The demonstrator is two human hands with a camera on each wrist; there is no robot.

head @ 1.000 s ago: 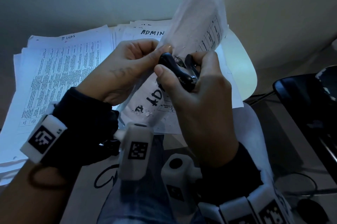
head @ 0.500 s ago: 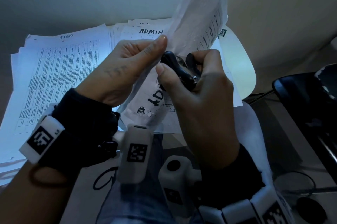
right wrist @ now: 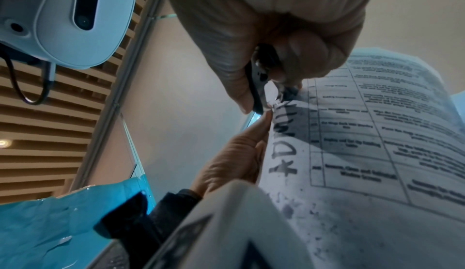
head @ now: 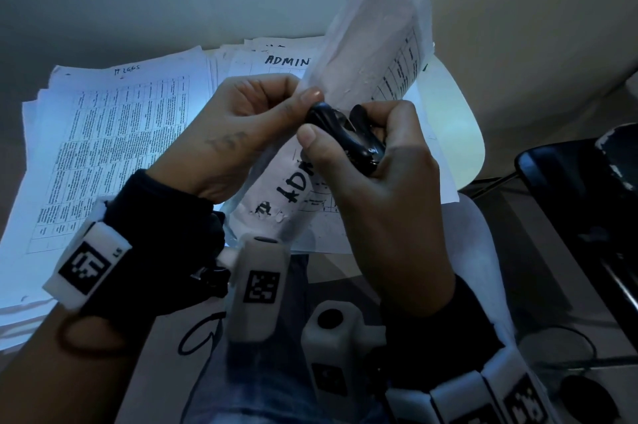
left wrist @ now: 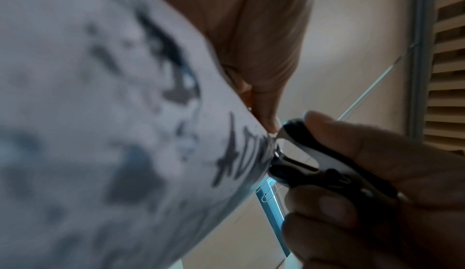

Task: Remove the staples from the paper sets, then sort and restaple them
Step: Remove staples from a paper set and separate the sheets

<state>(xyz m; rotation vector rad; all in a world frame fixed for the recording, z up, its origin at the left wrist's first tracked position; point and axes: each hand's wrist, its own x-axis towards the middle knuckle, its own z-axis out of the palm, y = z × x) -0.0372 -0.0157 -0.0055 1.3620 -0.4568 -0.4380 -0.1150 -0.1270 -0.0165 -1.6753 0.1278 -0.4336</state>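
Note:
A paper set [head: 373, 54] marked "ADMIN" is held up, curled, over the table. My left hand [head: 248, 126] pinches its top corner between thumb and fingers. My right hand [head: 373, 161] grips a black staple remover [head: 348, 137], squeezed between thumb and fingers. The remover's metal claws bite the paper's corner right beside my left fingertips [left wrist: 270, 126]. In the left wrist view the staple remover [left wrist: 314, 165] meets the paper set [left wrist: 125, 134] at its edge. The right wrist view shows the staple remover [right wrist: 261, 78] against the paper set [right wrist: 377, 144] by the "ADMIN" writing. The staple itself is too small to make out.
Stacks of printed papers [head: 110, 147] cover the round white table [head: 459, 133], one headed "ADMIN" [head: 286, 61]. A dark chair or case [head: 580, 202] stands at the right. Cables lie on the floor at lower right [head: 559, 347].
My left fingers straightened half a second ago and have curled back onto the paper corner. The remover stays at the same corner, and the paper has shifted slightly.

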